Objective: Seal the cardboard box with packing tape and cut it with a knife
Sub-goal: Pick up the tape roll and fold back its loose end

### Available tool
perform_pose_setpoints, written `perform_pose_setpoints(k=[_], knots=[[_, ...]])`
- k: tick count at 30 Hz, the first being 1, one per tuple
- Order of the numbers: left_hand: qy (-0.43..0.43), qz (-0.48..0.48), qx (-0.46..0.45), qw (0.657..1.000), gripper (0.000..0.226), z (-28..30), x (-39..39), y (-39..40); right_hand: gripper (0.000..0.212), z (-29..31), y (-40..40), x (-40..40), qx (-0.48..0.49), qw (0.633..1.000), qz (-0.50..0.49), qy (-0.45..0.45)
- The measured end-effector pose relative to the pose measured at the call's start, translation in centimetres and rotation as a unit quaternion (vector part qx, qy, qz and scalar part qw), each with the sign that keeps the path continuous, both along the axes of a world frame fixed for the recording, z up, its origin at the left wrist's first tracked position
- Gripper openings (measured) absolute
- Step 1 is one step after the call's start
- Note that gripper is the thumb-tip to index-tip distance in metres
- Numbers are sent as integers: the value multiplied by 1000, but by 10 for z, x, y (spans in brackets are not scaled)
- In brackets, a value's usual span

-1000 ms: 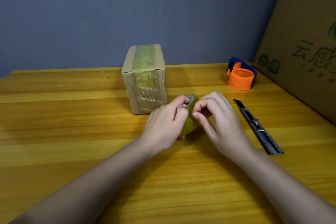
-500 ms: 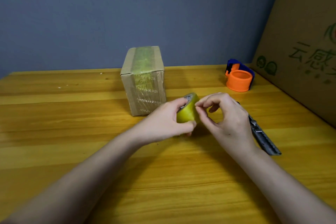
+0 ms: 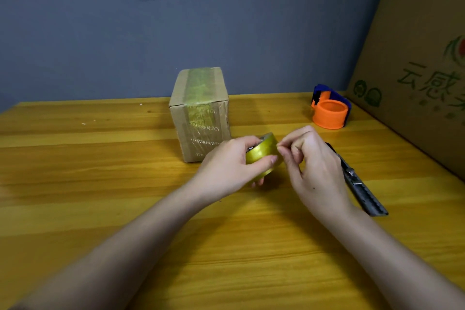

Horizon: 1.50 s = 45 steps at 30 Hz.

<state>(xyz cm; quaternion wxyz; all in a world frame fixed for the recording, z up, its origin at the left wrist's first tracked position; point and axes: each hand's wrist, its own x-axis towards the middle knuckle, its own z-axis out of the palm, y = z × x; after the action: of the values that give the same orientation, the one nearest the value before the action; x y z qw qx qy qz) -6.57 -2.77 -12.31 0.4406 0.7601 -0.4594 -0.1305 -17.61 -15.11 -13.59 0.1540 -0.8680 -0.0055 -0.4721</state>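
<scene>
A small cardboard box (image 3: 200, 111) stands on the wooden table (image 3: 100, 184), with a strip of yellowish tape over its top and down its front face. In front of it, my left hand (image 3: 226, 166) grips a yellow-green roll of packing tape (image 3: 261, 152) just above the table. My right hand (image 3: 312, 171) pinches at the roll's right edge with thumb and forefinger; whether a tape end is lifted cannot be told. A grey utility knife (image 3: 362, 186) lies on the table to the right, partly hidden behind my right hand.
An orange and blue tape dispenser (image 3: 329, 111) sits at the back right. A large printed cardboard carton (image 3: 422, 78) leans along the table's right side. A grey wall closes the back.
The roll has turned in my left hand, showing more of its outer face. My right fingers have shifted from over the roll to its right edge.
</scene>
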Motion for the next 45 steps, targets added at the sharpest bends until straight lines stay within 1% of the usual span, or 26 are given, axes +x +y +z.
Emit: perform_pose_setpoints(k=[1, 4, 7, 9, 10, 11, 12, 13, 15, 18, 21, 25, 30, 32, 34, 36, 37, 39, 42, 45], knots=[[-16, 8, 6, 1000, 35, 1, -2, 0, 39, 1, 0, -1, -4, 1000, -1, -1], [-146, 53, 41, 987, 36, 6, -7, 1, 43, 4, 0, -5, -8, 1000, -2, 4], [-205, 83, 50, 974, 36, 7, -10, 1, 44, 6, 0, -6, -5, 1000, 6, 14], [-235, 102, 58, 965, 36, 5, -10, 1, 43, 4, -1, -3, 39, 999, 20, 16], [-214, 99, 55, 970, 35, 4, -9, 1, 41, 2, -1, -1, 83, 996, 32, 16], [-171, 87, 45, 980, 34, 3, -8, 1, 37, 1, -2, 2, 130, 990, 45, 19], [-130, 76, 33, 988, 32, 2, -7, 1, 34, -1, -2, 4, 165, 984, 55, 23], [-110, 70, 26, 991, 30, 0, -6, 0, 32, -2, -2, 6, 186, 980, 61, 28], [-107, 67, 23, 992, 29, -2, -6, 0, 36, -4, -3, 7, 207, 975, 67, 34], [-107, 67, 18, 992, 33, -2, -6, 0, 42, -6, -2, 8, 220, 973, 72, 26], [-106, 66, 14, 992, 33, -3, -6, -1, 37, -8, -1, 9, 221, 973, 65, 17], [-117, 69, 13, 991, 33, -6, -6, -2, 38, -9, 0, 10, 277, 959, 61, 16], [-111, 71, 5, 991, 32, -7, -5, -2, 17, -12, -4, 14, 297, 954, 39, 27], [-104, 69, 2, 992, 33, -7, -4, -2, 10, -14, -8, 14, 275, 961, 28, 33], [-96, 66, 2, 993, 34, -7, -4, -2, 4, -15, -13, 14, 202, 977, 3, 62], [-88, 55, 6, 995, 32, -6, -3, -1, 19, -14, -17, 13, 115, 988, -23, 98], [-82, 45, 7, 996, 32, -5, -2, -1, 23, -13, -18, 12, 78, 990, -35, 109], [-70, 17, 0, 997, 36, -5, 0, 1, 22, -10, -18, 11, 9, 991, -60, 119], [-116, 6, -3, 993, 39, -6, 2, 4, 18, -8, -18, 9, -72, 986, -93, 121], [-175, 31, 27, 984, 28, -4, -1, 5, 25, -7, -19, 9, -78, 985, -85, 132]])
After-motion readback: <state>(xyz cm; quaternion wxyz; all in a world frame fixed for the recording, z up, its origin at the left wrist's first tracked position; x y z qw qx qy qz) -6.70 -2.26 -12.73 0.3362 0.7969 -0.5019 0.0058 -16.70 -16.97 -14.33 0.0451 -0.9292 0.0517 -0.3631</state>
